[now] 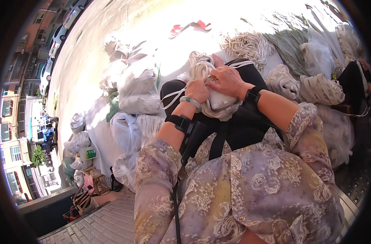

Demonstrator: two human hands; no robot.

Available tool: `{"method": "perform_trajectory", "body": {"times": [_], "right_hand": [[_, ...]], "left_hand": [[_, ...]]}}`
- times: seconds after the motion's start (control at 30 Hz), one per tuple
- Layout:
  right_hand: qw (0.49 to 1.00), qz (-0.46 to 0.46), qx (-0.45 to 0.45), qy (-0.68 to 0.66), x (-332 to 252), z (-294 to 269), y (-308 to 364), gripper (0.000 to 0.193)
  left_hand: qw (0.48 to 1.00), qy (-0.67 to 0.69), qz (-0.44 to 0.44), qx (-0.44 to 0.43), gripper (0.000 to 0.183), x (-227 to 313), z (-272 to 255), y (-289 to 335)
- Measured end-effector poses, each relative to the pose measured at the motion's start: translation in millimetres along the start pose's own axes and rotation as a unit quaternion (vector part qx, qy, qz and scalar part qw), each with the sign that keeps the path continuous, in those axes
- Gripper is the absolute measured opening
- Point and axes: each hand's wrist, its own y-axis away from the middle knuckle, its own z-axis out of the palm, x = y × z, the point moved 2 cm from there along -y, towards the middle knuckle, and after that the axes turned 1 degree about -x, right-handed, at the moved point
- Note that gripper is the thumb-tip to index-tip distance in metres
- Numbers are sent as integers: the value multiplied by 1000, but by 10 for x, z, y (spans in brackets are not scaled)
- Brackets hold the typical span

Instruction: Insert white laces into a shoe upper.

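A coiled bundle of flat white strap (220, 105) lies on my lap between my black-covered knees. My left hand (197, 90), a pale bangle at its wrist, is closed on the strap at the bundle's upper left. Pressed close beside it, my right hand (226, 80) has its fingers bent and pinching the same strap. Loops of the strap (201, 70) stand up just beyond my fingers. A loose white strip (171, 99) hangs over my left knee. What exactly lies between my fingertips is hidden.
A heap of loose white strap (250, 48) lies beyond my knees. Strap bundles (282, 81) sit at the right, near another person's black-covered knee (351, 83). Filled clear plastic bags (138, 89) stand at the left. A wooden stool (92, 183) stands at lower left; red-and-white pieces (189, 28) lie far ahead.
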Motion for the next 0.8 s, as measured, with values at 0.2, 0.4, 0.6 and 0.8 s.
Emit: {"method": "perform_trajectory", "body": {"times": [0.2,0.4,0.6,0.8], "right_hand": [[999,21,9,42,-299,42,171,29],[997,19,35,59,-346,-59,363,29],[995,34,71,56,-186,-173,397,32],[993,93,56,40,-122,-211,427,37]], "left_hand": [[996,55,59,41,26,-178,70,284],[989,94,77,85,33,-54,177,527],[993,60,83,65,25,195,99,315],[1000,1,5,16,19,364,59,211]]}}
